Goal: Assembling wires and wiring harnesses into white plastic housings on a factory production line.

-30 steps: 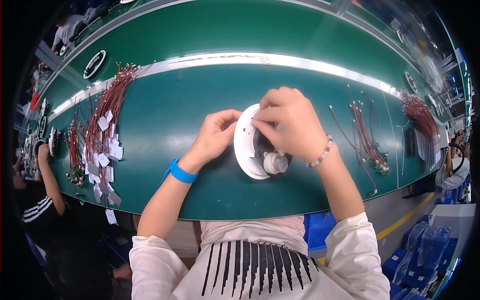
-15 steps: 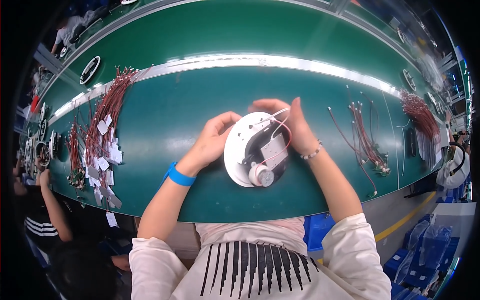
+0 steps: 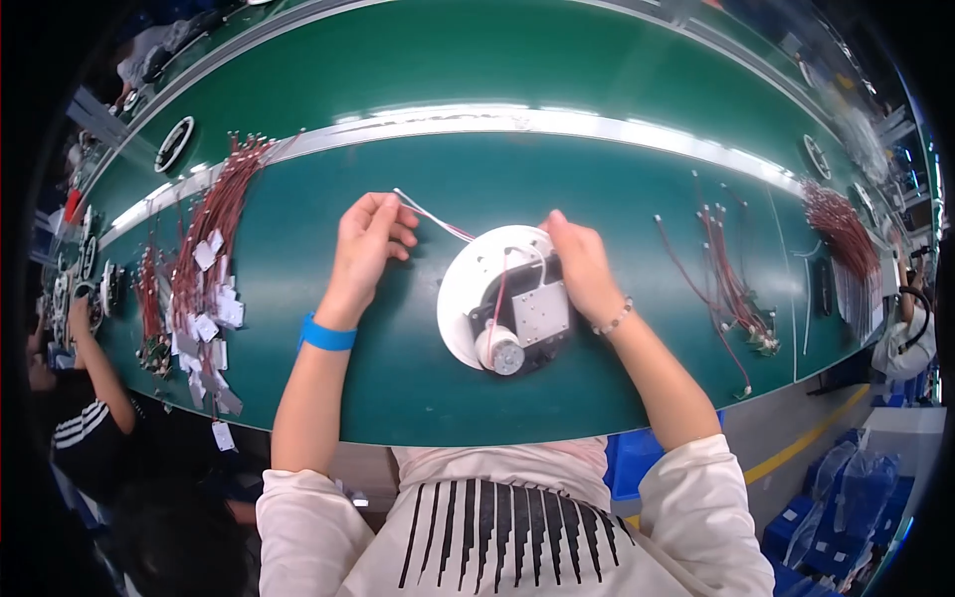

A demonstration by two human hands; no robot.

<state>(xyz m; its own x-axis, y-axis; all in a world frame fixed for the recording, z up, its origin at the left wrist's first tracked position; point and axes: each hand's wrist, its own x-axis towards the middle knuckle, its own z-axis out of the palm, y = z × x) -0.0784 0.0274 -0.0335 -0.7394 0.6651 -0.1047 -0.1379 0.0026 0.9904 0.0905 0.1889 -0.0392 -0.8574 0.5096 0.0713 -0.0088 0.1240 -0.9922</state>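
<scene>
A white round housing [image 3: 458, 303] lies at the middle of the green table, its open side up. Inside it are a black part, a square silver box [image 3: 540, 312] and a small round motor [image 3: 500, 350] with a red wire. My right hand [image 3: 585, 267] grips the housing's right rim, the thumb on top. Thin white and reddish wires [image 3: 441, 221] run out past the far left rim. Off to the left, my left hand [image 3: 368, 244] pinches their free end between thumb and forefinger, the other fingers curled loosely. The housing's underside is hidden.
Bundles of red wires with white tags [image 3: 207, 269] lie on the left of the table [image 3: 418, 403]. More red wire leads [image 3: 731, 289] and a thick bundle [image 3: 841, 234] lie right. Beyond a pale rail, round parts [image 3: 175, 144] sit on a green surface. A co-worker's arm [image 3: 104, 368] shows far left.
My left hand has left the housing's rim and moved left and away, now holding the wires. My right hand has come down onto the right rim. The housing has turned slightly.
</scene>
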